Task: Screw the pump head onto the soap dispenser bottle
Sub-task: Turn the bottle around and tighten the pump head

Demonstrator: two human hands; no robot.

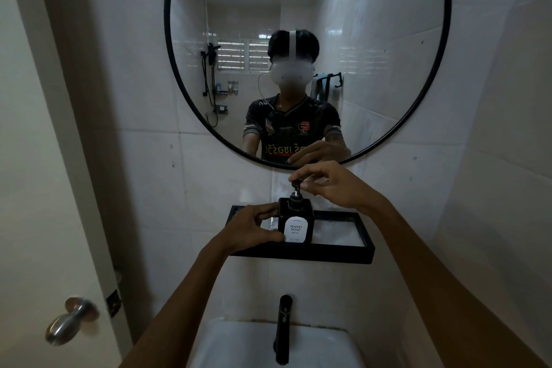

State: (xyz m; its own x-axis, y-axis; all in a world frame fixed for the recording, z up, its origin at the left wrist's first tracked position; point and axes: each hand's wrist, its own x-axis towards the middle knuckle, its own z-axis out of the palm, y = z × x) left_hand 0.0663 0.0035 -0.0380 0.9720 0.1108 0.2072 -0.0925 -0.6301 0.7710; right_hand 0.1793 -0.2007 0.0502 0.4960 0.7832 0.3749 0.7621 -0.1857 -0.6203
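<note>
A square black soap dispenser bottle [298,218] with a white "HAND SOAP" label stands upright on a black-framed wall shelf [343,255]. My left hand [254,227] grips the bottle's left side. The black pump head [296,188] sits in the bottle's neck, its collar at the bottle top. My right hand [325,184] comes in from the right and pinches the top of the pump head between thumb and fingers, which hide the nozzle.
A round black-framed mirror [445,69] hangs just above the shelf and reflects a person. Below are a black tap [282,329] and a white basin [239,346]. A door with a metal knob [70,320] stands at the left. Tiled walls close in on both sides.
</note>
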